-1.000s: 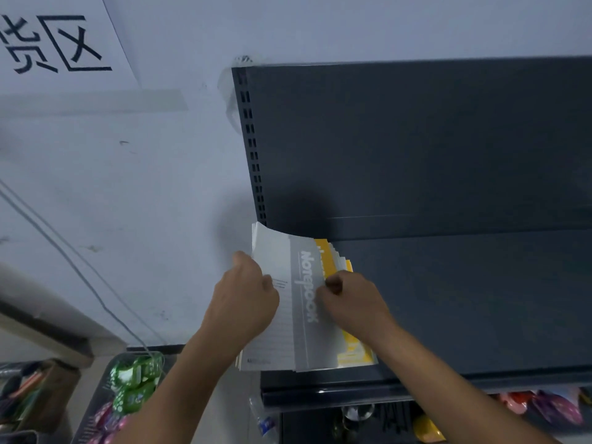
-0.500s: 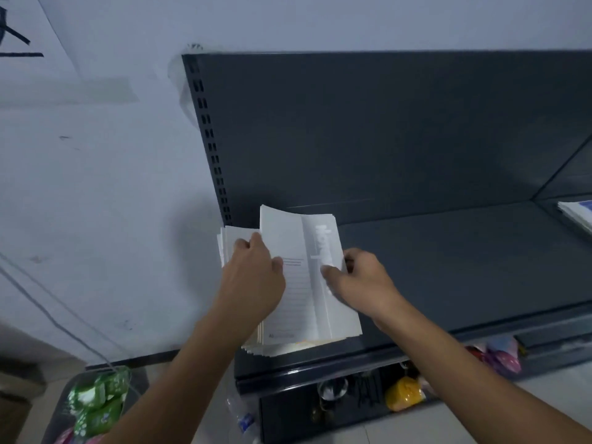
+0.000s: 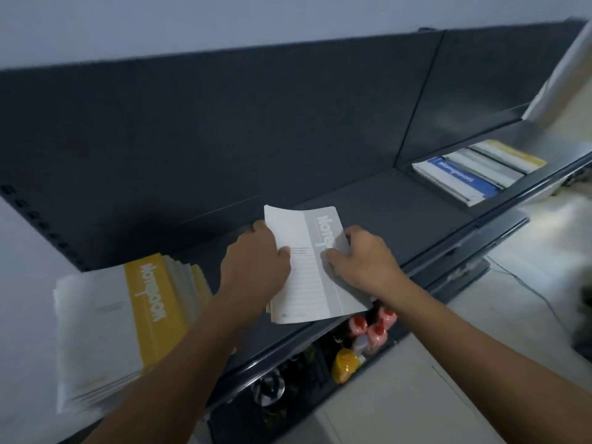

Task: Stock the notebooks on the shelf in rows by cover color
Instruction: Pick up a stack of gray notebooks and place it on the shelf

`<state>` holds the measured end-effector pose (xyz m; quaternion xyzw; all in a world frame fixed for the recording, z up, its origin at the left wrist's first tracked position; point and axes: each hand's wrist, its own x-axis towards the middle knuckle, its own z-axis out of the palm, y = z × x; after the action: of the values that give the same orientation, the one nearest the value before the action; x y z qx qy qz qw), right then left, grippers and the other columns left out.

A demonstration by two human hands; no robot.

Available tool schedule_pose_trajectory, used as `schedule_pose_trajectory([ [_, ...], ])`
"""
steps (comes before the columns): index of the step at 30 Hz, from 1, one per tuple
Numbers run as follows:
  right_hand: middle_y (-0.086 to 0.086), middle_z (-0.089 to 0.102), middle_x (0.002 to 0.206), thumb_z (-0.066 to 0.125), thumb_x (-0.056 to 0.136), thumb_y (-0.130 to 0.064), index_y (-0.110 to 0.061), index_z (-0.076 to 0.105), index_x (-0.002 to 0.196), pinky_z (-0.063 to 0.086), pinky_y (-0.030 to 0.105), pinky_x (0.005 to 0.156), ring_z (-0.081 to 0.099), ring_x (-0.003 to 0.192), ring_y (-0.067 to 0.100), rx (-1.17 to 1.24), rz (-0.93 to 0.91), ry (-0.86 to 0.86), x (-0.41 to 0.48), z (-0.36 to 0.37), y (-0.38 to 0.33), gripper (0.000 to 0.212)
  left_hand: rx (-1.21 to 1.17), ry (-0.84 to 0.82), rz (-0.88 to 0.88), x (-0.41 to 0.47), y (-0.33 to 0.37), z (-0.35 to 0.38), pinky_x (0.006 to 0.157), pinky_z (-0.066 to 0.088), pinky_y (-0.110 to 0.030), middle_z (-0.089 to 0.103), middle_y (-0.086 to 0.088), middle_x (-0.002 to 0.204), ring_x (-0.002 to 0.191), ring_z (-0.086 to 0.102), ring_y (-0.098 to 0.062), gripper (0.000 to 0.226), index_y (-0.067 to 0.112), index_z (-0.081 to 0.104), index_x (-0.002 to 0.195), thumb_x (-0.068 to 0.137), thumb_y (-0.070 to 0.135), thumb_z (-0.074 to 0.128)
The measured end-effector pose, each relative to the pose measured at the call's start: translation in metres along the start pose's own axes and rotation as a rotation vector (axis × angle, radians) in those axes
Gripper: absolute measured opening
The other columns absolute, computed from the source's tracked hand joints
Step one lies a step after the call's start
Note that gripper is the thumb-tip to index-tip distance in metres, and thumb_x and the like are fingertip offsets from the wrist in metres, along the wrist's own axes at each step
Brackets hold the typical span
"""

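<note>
A thin stack of grey-striped notebooks (image 3: 307, 267) hovers over the middle of the dark shelf (image 3: 400, 219). My left hand (image 3: 256, 261) grips its left edge and my right hand (image 3: 362, 254) grips its right edge. A thicker stack topped by a yellow-striped notebook (image 3: 128, 315) lies at the shelf's left end, apart from both hands. On the shelf section at the far right rest a blue-striped notebook (image 3: 458, 181), a grey-striped notebook (image 3: 490, 168) and a yellow one (image 3: 512, 155), side by side.
The shelf's dark back panel (image 3: 256, 123) rises behind the notebooks. Below the shelf front, a lower shelf holds pink and yellow items (image 3: 362, 341) and dark hanging goods. Pale floor tiles (image 3: 448, 379) spread to the right. A cable (image 3: 528, 290) runs across the floor.
Both hands lifted the grey-striped notebooks off the left stack and carried them right along the shelf. The yellow-striped notebook is now uncovered. The view swung right, revealing the far-right notebooks.
</note>
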<state>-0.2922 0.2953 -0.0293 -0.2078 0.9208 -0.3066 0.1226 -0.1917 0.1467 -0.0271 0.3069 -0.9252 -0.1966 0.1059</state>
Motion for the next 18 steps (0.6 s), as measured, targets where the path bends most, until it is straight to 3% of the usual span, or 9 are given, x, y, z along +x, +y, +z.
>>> schedule_pose_trajectory([
  [8,0.008,0.061,0.114,0.060,0.093,-0.033,-0.009,0.056,0.116,0.044,0.034,0.076,0.059,0.100,0.029,-0.035,0.037,0.109,0.044,-0.094,0.123,0.034,0.016,-0.071,0.089,0.031,0.147,0.070,0.074,0.049,-0.039,0.062,-0.009,0.115,0.101,0.062,-0.032,0.040,0.012,0.049,0.120,0.095,0.041,0.055],
  [18,0.006,0.057,0.101,0.059,0.094,-0.031,-0.009,0.053,0.101,0.042,0.035,0.069,0.055,0.088,0.027,-0.056,0.070,0.184,0.084,-0.188,0.255,0.023,0.066,-0.131,0.196,0.059,0.300,0.146,0.074,0.055,-0.044,0.061,-0.006,0.105,0.092,0.062,-0.029,0.034,0.012,0.048,0.112,0.095,0.041,0.055],
])
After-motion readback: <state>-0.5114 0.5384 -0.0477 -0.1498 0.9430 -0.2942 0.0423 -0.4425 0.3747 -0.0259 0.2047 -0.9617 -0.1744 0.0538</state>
